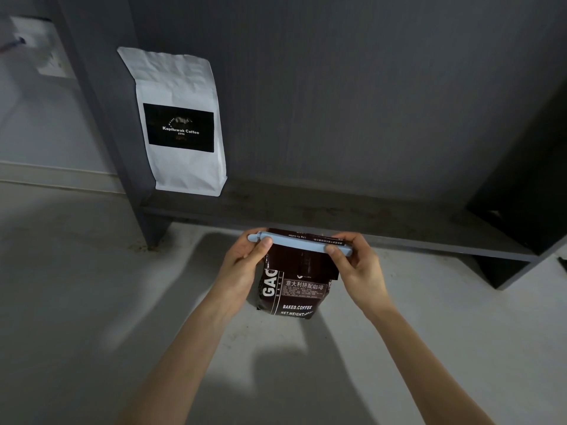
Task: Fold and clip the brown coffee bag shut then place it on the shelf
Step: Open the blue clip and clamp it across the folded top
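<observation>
The brown coffee bag (294, 289) stands upright on the pale floor just in front of the dark shelf (352, 219). Its top is folded over, and a long light-blue clip (299, 241) lies across the fold. My left hand (245, 262) pinches the clip's left end between thumb and fingers. My right hand (356, 262) pinches the right end the same way. Both hands partly cover the bag's upper corners.
A white coffee bag (181, 124) with a black label stands at the left end of the shelf, against the back panel. The shelf's dark left upright (129, 148) and right side panel (537, 179) bound the board. A wall outlet (40, 44) is at the far left.
</observation>
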The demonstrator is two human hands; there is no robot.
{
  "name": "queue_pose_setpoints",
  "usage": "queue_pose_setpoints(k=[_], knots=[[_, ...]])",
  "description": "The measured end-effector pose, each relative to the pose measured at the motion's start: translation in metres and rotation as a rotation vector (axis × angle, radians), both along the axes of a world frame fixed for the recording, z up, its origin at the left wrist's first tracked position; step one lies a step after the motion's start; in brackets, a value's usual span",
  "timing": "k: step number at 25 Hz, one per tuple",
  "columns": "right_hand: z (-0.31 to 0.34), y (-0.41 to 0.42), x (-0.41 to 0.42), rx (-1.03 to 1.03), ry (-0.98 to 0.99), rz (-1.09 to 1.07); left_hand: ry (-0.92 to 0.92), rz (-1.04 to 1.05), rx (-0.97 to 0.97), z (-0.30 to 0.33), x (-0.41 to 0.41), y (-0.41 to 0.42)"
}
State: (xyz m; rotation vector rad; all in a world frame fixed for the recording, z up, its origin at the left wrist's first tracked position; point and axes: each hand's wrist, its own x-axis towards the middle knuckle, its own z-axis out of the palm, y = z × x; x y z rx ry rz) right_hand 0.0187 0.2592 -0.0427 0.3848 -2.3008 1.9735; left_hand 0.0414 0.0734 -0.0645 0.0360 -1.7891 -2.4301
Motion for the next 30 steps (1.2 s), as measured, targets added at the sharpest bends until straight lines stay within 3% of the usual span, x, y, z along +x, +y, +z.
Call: queue_pose_setpoints(k=[4,14,25,30], knots=[[-0.001,0.0,0.001,0.032,0.028,-0.02,0.008,-0.02,0.092,0.001,-0.003,0.002],[-0.001,-0.001,0.001,0.09,0.081,-0.067,-0.021,-0.07,0.09,0.012,-0.004,-0.001],[-0.002,-0.001,0.002,0.08,0.083,-0.047,-0.059,0.019,0.163,0.013,-0.003,0.003],[-0.004,-0.002,0.002,-0.002,0.055,-0.043,-0.043,0.066,0.067,0.014,0.002,0.007]])
